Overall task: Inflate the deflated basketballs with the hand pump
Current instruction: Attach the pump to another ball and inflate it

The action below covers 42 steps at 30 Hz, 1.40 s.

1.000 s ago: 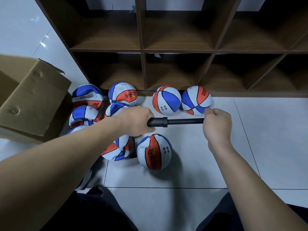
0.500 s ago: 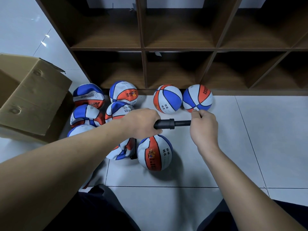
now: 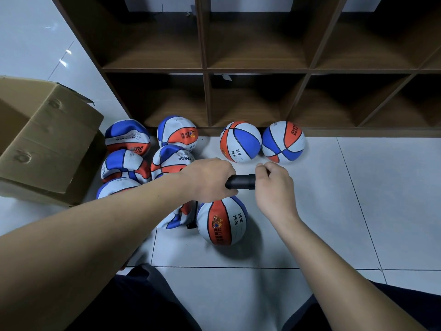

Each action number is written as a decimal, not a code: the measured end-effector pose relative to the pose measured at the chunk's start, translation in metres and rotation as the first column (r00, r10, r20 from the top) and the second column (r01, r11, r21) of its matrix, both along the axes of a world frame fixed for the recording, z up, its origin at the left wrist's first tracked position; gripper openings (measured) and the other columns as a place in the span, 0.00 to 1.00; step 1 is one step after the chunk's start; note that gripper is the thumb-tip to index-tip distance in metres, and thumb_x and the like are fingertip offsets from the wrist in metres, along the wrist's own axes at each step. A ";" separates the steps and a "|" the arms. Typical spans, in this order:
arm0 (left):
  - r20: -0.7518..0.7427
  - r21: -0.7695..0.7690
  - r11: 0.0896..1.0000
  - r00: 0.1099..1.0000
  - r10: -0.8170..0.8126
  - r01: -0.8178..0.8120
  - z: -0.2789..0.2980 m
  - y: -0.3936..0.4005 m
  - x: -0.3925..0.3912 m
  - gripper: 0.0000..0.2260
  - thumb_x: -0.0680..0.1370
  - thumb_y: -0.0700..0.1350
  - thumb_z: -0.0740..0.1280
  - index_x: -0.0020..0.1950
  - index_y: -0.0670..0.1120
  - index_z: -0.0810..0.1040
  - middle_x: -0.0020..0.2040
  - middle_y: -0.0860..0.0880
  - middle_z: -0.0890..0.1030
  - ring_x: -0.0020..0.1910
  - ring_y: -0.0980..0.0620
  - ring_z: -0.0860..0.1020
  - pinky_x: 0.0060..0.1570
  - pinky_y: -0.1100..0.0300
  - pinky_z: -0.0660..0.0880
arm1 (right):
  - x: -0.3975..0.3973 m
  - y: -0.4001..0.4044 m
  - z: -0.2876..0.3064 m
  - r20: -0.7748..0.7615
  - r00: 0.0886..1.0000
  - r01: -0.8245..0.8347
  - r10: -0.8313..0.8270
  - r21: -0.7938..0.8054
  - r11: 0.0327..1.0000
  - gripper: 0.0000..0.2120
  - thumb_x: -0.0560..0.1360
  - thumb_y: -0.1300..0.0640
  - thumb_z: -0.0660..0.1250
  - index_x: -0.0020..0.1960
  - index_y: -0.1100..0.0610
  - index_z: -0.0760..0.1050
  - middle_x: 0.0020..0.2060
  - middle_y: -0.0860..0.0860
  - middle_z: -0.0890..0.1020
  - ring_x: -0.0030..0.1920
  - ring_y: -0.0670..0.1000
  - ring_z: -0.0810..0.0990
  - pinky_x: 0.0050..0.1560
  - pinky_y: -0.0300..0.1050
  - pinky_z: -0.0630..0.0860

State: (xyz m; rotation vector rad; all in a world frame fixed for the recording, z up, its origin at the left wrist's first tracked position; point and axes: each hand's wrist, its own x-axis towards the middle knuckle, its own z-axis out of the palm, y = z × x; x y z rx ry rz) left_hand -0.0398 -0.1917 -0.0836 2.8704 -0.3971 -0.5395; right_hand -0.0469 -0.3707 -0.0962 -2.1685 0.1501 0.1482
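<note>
A black hand pump [image 3: 241,182] lies level above the floor. My left hand [image 3: 208,179] grips its barrel, and my right hand [image 3: 274,185] grips the handle end, pushed up against the barrel so the rod is hidden. Under my left hand sits a sagging red, white and blue basketball [image 3: 177,215] with a black hose at its side. A round basketball [image 3: 222,220] rests just right of it. Two more round balls [image 3: 241,142] [image 3: 284,142] stand by the shelf. Several crumpled flat balls [image 3: 127,137] lie to the left.
A dark wooden cubby shelf [image 3: 257,70] rises behind the balls. An open cardboard box [image 3: 47,139] stands at the left. White floor tiles [image 3: 358,199] stretch to the right. My dark trouser legs [image 3: 143,304] fill the bottom edge.
My right hand has pushed the pump handle leftward into the barrel, so the exposed rod has vanished. My left hand has held the barrel in place.
</note>
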 end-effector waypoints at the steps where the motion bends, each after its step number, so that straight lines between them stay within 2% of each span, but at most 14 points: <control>1: -0.001 -0.005 1.000 1.000 0.001 -0.001 0.000 0.000 0.000 0.15 0.80 0.57 0.70 0.37 0.53 0.71 0.33 0.53 0.76 0.33 0.54 0.75 0.35 0.57 0.71 | 0.000 0.000 0.000 -0.002 1.000 0.004 -0.004 0.003 1.000 0.17 0.86 0.55 0.59 0.39 0.57 0.68 0.34 0.51 0.74 0.35 0.49 0.73 0.33 0.44 0.68; 4: -0.008 -0.017 1.000 1.000 0.000 0.000 0.001 0.000 0.000 0.14 0.80 0.57 0.70 0.38 0.53 0.73 0.34 0.53 0.76 0.33 0.54 0.75 0.35 0.56 0.73 | 0.001 -0.001 0.000 -0.010 1.000 0.014 -0.014 0.005 1.000 0.17 0.86 0.55 0.59 0.38 0.57 0.68 0.33 0.51 0.73 0.34 0.49 0.72 0.31 0.42 0.67; 10: -0.049 -0.038 0.999 0.999 0.006 -0.008 0.000 0.001 -0.001 0.16 0.79 0.59 0.70 0.38 0.52 0.74 0.32 0.53 0.75 0.31 0.54 0.73 0.34 0.56 0.71 | 0.006 -0.007 -0.005 -0.026 1.000 0.014 -0.014 -0.014 1.000 0.18 0.84 0.52 0.62 0.40 0.62 0.72 0.31 0.53 0.73 0.33 0.53 0.70 0.34 0.48 0.68; 15: -0.088 -0.014 0.999 0.995 0.042 -0.043 -0.004 0.018 0.003 0.16 0.79 0.59 0.71 0.38 0.51 0.74 0.34 0.51 0.76 0.33 0.50 0.75 0.38 0.52 0.76 | 0.030 -0.045 -0.005 -0.040 0.978 0.204 -0.205 -0.021 0.979 0.20 0.78 0.57 0.65 0.30 0.56 0.62 0.24 0.48 0.62 0.31 0.55 0.61 0.34 0.49 0.60; 18: -0.103 -0.003 0.998 0.993 0.057 -0.058 -0.005 0.026 0.004 0.15 0.79 0.58 0.72 0.39 0.51 0.75 0.34 0.50 0.77 0.33 0.50 0.76 0.37 0.52 0.75 | 0.038 -0.061 -0.003 -0.086 0.947 0.313 -0.310 0.022 0.949 0.21 0.77 0.59 0.65 0.30 0.54 0.58 0.24 0.47 0.58 0.31 0.54 0.58 0.36 0.50 0.58; 22: -0.065 0.046 0.999 0.997 0.028 -0.025 -0.004 0.021 0.002 0.15 0.80 0.58 0.71 0.39 0.52 0.74 0.34 0.52 0.77 0.33 0.52 0.76 0.34 0.56 0.71 | 0.036 -0.057 -0.008 -0.082 0.940 0.338 -0.331 0.087 0.937 0.20 0.78 0.58 0.64 0.32 0.53 0.57 0.24 0.46 0.57 0.32 0.53 0.57 0.36 0.50 0.57; 27: -0.040 0.065 0.997 0.999 0.033 -0.030 -0.004 0.018 0.002 0.15 0.80 0.58 0.69 0.38 0.52 0.73 0.34 0.52 0.77 0.33 0.52 0.76 0.33 0.57 0.69 | 0.029 -0.042 -0.012 0.047 0.940 0.334 -0.337 0.063 0.940 0.19 0.78 0.58 0.63 0.33 0.54 0.58 0.26 0.48 0.59 0.33 0.54 0.58 0.34 0.49 0.57; 32: -0.029 0.076 0.997 0.999 0.020 -0.018 -0.006 0.018 0.003 0.15 0.81 0.59 0.69 0.39 0.52 0.74 0.34 0.52 0.77 0.33 0.52 0.76 0.33 0.57 0.70 | 0.020 -0.027 -0.019 0.064 0.959 0.273 -0.276 0.054 0.961 0.20 0.81 0.57 0.62 0.33 0.54 0.59 0.27 0.48 0.62 0.32 0.53 0.61 0.34 0.47 0.59; 35: -0.012 0.052 0.999 1.000 0.017 -0.016 -0.008 0.016 0.003 0.15 0.80 0.59 0.69 0.38 0.52 0.74 0.34 0.52 0.77 0.34 0.51 0.77 0.35 0.55 0.74 | 0.016 -0.021 -0.017 0.073 0.972 0.223 -0.225 0.037 0.974 0.21 0.83 0.56 0.62 0.33 0.53 0.61 0.27 0.48 0.65 0.31 0.52 0.63 0.34 0.48 0.60; 40: -0.028 0.021 1.000 1.000 0.013 -0.012 -0.007 0.008 0.000 0.15 0.80 0.58 0.69 0.39 0.52 0.75 0.34 0.52 0.78 0.34 0.51 0.77 0.37 0.54 0.77 | 0.008 -0.011 -0.015 0.104 0.985 0.144 -0.140 -0.033 0.989 0.18 0.85 0.54 0.60 0.36 0.54 0.67 0.30 0.50 0.72 0.33 0.51 0.71 0.35 0.51 0.67; 42: -0.037 0.012 1.000 0.999 0.014 -0.013 -0.007 0.006 -0.001 0.15 0.80 0.58 0.69 0.40 0.51 0.76 0.33 0.51 0.77 0.33 0.51 0.76 0.36 0.54 0.76 | 0.003 -0.007 -0.013 0.127 0.987 0.108 -0.099 -0.063 0.992 0.17 0.86 0.53 0.59 0.39 0.57 0.71 0.32 0.51 0.75 0.35 0.50 0.74 0.36 0.48 0.71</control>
